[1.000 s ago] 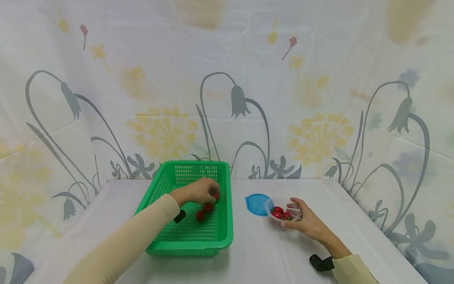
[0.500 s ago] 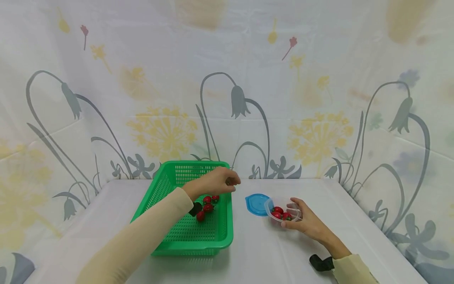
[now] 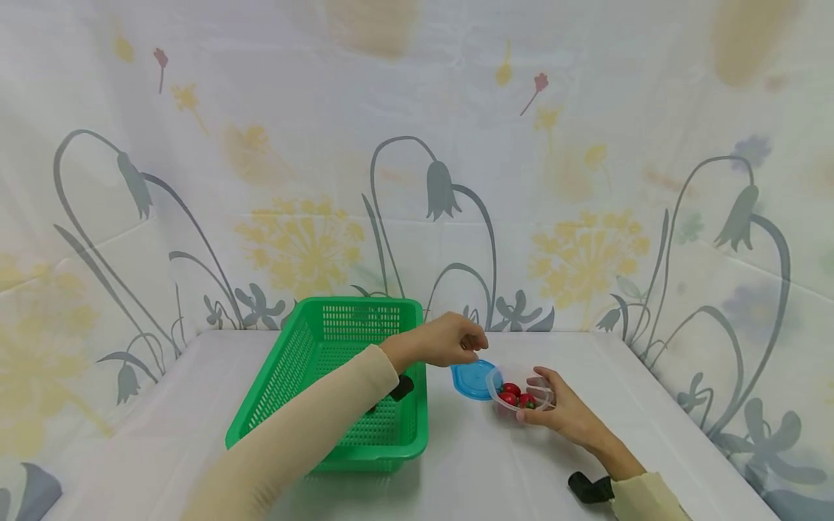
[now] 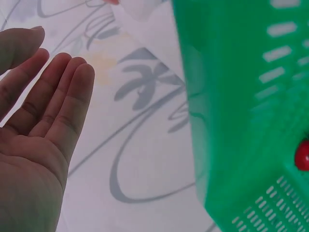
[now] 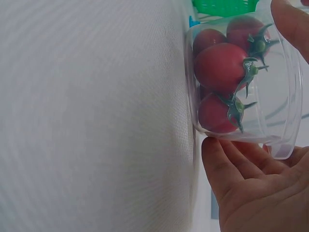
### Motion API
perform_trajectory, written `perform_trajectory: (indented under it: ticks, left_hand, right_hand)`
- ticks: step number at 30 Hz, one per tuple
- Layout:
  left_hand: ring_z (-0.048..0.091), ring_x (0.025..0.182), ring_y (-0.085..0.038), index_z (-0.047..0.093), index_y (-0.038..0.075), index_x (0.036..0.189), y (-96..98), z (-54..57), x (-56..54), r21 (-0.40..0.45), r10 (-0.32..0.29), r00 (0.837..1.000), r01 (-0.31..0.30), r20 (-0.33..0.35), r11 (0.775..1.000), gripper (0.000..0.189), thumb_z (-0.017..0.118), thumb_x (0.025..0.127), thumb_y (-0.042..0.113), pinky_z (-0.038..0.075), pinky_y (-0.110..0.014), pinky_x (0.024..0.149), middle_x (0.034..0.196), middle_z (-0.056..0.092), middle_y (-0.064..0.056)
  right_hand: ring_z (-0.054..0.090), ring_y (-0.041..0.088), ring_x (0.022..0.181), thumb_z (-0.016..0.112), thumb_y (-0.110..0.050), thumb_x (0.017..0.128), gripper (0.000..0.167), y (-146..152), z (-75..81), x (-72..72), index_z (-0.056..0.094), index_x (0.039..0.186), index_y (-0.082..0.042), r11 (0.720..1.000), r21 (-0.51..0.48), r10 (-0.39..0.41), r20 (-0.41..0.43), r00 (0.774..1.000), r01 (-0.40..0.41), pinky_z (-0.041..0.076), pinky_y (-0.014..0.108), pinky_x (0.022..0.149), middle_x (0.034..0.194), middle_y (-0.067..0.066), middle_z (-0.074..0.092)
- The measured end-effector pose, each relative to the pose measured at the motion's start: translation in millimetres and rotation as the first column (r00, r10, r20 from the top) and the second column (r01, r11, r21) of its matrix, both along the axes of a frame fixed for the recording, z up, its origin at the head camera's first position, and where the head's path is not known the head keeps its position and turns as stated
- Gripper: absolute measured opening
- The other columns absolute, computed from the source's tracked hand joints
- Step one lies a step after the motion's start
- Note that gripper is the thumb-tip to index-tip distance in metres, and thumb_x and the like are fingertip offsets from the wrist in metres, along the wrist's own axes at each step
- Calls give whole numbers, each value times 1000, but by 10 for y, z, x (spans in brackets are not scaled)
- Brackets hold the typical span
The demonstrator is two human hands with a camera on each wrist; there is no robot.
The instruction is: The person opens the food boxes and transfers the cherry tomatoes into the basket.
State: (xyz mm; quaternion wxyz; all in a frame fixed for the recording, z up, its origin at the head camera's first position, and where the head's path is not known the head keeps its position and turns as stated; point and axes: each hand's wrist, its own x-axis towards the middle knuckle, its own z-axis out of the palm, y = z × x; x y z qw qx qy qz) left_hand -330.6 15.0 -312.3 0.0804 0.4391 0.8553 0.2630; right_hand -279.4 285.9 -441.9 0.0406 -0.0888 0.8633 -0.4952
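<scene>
My left hand [image 3: 452, 339] is above the right rim of a green plastic basket [image 3: 412, 449], palm down with loosely bent fingers. In the left wrist view its fingers are fairly straight, and nothing shows between them. One red tomato [image 4: 302, 155] appears inside the basket there; my forearm hides most of the basket's contents in the head view. My right hand [image 3: 565, 409] grips a clear plastic container [image 3: 544, 400] by its side, thumb and fingers on opposite sides. Several red tomatoes [image 5: 220, 66] with green stems sit in this container, which tilts towards the left.
A blue lid [image 3: 470, 383] lies flat on the white table [image 3: 482, 470], just left of the container and below my left hand. The basket stands at the left of the table. A flower-patterned cloth [image 3: 417, 239] rises behind it.
My left hand has risen out of the basket and moved right, past its rim, towards the lid and the container. My right hand and the container have stayed in place.
</scene>
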Motion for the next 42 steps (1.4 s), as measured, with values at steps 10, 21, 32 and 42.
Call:
perform_trajectory:
  ticks: [10,21,32,42]
  left_hand:
    - [57,87,-5,68,11,107,344,-40,53,-96,-43,998,37,-56,995,19,67,89,11,47,-13,75,96,65,4]
    - [53,83,-6,69,14,103,668,-214,85,-185,-26,1000,22,-18,982,17,71,86,12,46,-13,70,89,59,8]
    - [54,79,-4,71,14,103,950,-454,126,-291,-41,999,33,-22,956,18,71,85,13,46,-14,65,90,61,9]
    - [55,75,-7,70,17,99,1013,-513,102,-368,30,999,-35,-19,929,18,76,82,18,46,-18,64,84,59,10]
  right_hand:
    - [39,41,131,77,-31,79,96,10,-12,9,16,147,-3,1000,-5,3,-13,1000,-3,41,49,100,145,24,35]
    - [41,39,130,78,-29,79,97,12,-27,1,16,148,-3,999,-14,31,-31,999,-31,43,45,99,145,22,35]
    - [49,29,120,80,-26,77,92,39,8,39,23,146,-8,999,8,47,-70,996,-46,44,40,93,142,18,38]
    - [48,31,122,79,-27,78,97,35,9,34,17,148,-3,999,3,43,-49,998,-43,45,40,94,144,20,34]
